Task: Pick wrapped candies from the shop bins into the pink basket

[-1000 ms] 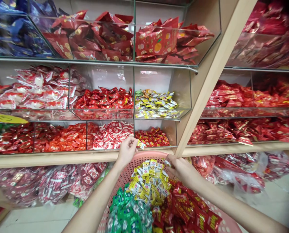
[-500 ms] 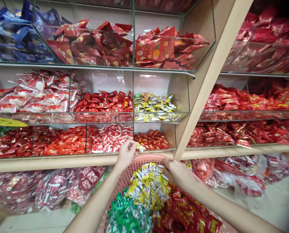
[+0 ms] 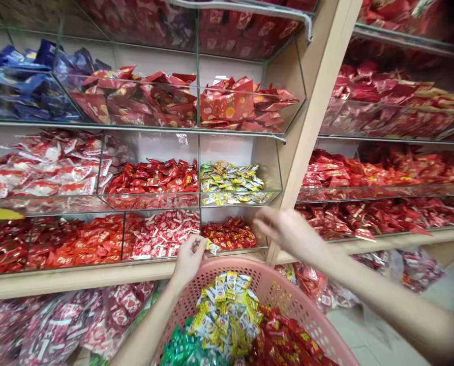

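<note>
A pink perforated basket [image 3: 283, 284] holds yellow-and-white wrapped candies [image 3: 227, 310], green ones [image 3: 188, 348] and red packets [image 3: 288, 338]. My left hand [image 3: 190, 256] is closed at the basket's far rim, fingers curled together; whatever it may grip is hidden. A yellow-white candy [image 3: 212, 247] lies just right of its fingertips, by the bin of small red candies [image 3: 232, 233]. Blurred by motion, my right hand [image 3: 278, 223] is raised off the basket, in front of the wooden upright, below and right of the bin of yellow-white candies [image 3: 232, 178].
Glass-fronted shelves hold red-and-white packets [image 3: 47, 162], blue packets [image 3: 24, 81] and red packets [image 3: 234, 104]. A wooden upright [image 3: 310, 101] separates them from more red packets at right. Filled plastic bags [image 3: 66, 325] lie beneath the wooden ledge [image 3: 78, 277].
My right hand has let go of the basket rim and risen. The view has shifted, so the shelves sit lower and further left. My left hand stays near the rim.
</note>
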A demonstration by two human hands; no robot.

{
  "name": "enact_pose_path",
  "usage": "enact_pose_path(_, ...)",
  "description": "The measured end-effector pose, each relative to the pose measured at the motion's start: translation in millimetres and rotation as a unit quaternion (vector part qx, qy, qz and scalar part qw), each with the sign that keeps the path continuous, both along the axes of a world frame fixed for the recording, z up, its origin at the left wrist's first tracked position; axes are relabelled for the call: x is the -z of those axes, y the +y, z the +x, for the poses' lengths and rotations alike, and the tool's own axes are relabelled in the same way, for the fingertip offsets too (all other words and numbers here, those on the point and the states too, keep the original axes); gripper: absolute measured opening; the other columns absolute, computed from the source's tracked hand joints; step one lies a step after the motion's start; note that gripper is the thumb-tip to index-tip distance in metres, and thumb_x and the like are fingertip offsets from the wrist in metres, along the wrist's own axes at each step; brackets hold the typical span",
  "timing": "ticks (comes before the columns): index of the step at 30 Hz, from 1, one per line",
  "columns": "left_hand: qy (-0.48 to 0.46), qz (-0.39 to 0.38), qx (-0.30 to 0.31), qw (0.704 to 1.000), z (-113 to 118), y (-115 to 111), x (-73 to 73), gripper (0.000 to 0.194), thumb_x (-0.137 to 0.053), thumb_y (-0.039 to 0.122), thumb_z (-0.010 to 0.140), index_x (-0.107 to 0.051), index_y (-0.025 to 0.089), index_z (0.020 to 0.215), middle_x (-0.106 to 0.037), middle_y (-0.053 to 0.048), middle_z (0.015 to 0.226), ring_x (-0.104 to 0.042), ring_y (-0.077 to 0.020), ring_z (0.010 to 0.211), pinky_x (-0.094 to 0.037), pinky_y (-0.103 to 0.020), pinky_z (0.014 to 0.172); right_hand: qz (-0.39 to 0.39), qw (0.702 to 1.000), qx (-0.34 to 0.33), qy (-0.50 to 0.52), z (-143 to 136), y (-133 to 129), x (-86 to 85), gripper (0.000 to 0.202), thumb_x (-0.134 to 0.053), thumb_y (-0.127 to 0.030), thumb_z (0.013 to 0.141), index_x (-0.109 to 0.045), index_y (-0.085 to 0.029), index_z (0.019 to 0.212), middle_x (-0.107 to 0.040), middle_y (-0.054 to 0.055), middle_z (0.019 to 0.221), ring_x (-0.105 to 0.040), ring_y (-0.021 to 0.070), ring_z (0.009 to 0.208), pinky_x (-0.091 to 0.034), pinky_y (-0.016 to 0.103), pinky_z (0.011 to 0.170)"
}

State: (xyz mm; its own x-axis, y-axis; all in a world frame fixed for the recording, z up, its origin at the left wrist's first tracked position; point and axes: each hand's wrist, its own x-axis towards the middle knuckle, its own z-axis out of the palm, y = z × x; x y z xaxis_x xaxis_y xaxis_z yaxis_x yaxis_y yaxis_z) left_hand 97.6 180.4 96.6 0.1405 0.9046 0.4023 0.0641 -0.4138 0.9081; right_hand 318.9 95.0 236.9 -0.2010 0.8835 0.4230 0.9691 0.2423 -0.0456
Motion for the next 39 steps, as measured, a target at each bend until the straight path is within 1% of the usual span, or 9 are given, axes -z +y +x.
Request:
enact_pose_path(2,-0.002,0.004,0.003,1.000,-0.2,0.8,0.6,0.025,-0.055,0.040,0.080,-0.053,0.016,0.074,-0.052,0.004,0.058,-0.054,-0.0105,0.047,-0.038,-0.021,0.047,0.057,0.998,0.001,0.005,3.6,17.0,-43.8,0.019,-0.046,-0.026,0.085,-0.062,-0.018,0.081,-0.065,0.004,0.068,-0.060,0.0157,0.065,-0.039,0.025,0.060)
enact_pose_path(4,-0.002,0.004,0.004,1.000,-0.6,0.9,1.0,0.025,-0.054,0.040,0.080,-0.052,0.016,0.074,-0.052,0.005,0.058,-0.054,-0.0103,0.047,-0.038,-0.021,0.047,0.070,0.997,0.039,-0.018,4.6,38.2,-76.6,0.015,-0.052,-0.026,0.081,-0.063,-0.017,0.079,-0.066,0.006,0.074,-0.061,0.0173,0.070,-0.041,0.026,0.062)
enact_pose_path(6,0.002,0.005,0.003,1.000,-1.2,0.3,1.2,0.025,-0.054,0.040,0.081,-0.052,0.016,0.074,-0.051,0.005,0.058,-0.053,-0.0101,0.047,-0.038,-0.021,0.047,0.021,0.993,0.102,-0.057,2.2,59.4,-96.5,0.014,-0.060,-0.029,0.075,-0.064,-0.015,0.078,-0.066,0.009,0.076,-0.061,0.0199,0.072,-0.041,0.028,0.061)
enact_pose_path(8,0.003,0.006,0.002,1.000,-1.8,-0.3,1.4,0.025,-0.054,0.040,0.081,-0.052,0.016,0.074,-0.051,0.005,0.058,-0.053,-0.0102,0.047,-0.038,-0.021,0.048,-0.077,0.981,0.156,-0.089,-3.5,77.0,-105.5,0.022,-0.066,-0.034,0.070,-0.064,-0.013,0.076,-0.064,0.009,0.070,-0.060,0.0202,0.067,-0.042,0.029,0.060)
enact_pose_path(13,0.004,0.010,0.002,1.000,-2.5,2.1,2.8,0.025,-0.054,0.040,0.081,-0.054,0.016,0.074,-0.052,0.004,0.059,-0.054,-0.0106,0.048,-0.038,-0.021,0.048,-0.281,0.922,0.205,-0.170,-19.8,100.6,-105.3,0.038,-0.070,-0.048,0.065,-0.063,-0.011,0.064,-0.053,0.002,0.055,-0.054,0.0162,0.059,-0.043,0.031,0.063)
enact_pose_path(19,0.005,0.017,0.003,1.000,-2.6,4.7,4.8,0.024,-0.054,0.039,0.081,-0.054,0.016,0.074,-0.052,0.004,0.059,-0.054,-0.0108,0.048,-0.038,-0.021,0.048,-0.377,0.882,0.208,-0.189,-21.5,114.5,-106.3,0.046,-0.069,-0.058,0.060,-0.056,-0.013,0.058,-0.050,0.001,0.059,-0.051,0.0170,0.065,-0.043,0.032,0.064)
enact_pose_path(31,0.008,0.020,0.004,1.000,-3.7,6.3,7.6,0.024,-0.054,0.039,0.082,-0.054,0.016,0.075,-0.052,0.004,0.062,-0.054,-0.0103,0.048,-0.040,-0.022,0.049,-0.366,0.892,0.151,-0.216,-3.9,141.7,-90.6,0.044,-0.067,-0.056,0.058,-0.055,-0.013,0.056,-0.051,0.003,0.060,-0.052,0.0194,0.067,-0.043,0.034,0.064)
enact_pose_path(36,0.011,0.018,-0.001,1.000,-3.4,6.4,7.5,0.024,-0.054,0.039,0.082,-0.054,0.016,0.075,-0.052,0.004,0.062,-0.055,-0.0107,0.049,-0.040,-0.022,0.050,-0.360,0.895,0.158,-0.212,-1.5,141.9,-90.4,0.046,-0.065,-0.057,0.059,-0.052,-0.015,0.052,-0.049,0.003,0.058,-0.050,0.0185,0.065,-0.043,0.033,0.062)
enact_pose_path(39,0.009,0.017,-0.002,1.000,-2.9,6.3,6.4,0.024,-0.054,0.040,0.081,-0.054,0.016,0.075,-0.052,0.004,0.060,-0.055,-0.0109,0.048,-0.040,-0.022,0.050,-0.377,0.882,0.177,-0.220,-5.0,139.7,-91.5,0.045,-0.069,-0.054,0.058,-0.048,-0.016,0.048,-0.047,0.002,0.057,-0.049,0.0176,0.063,-0.043,0.033,0.062)
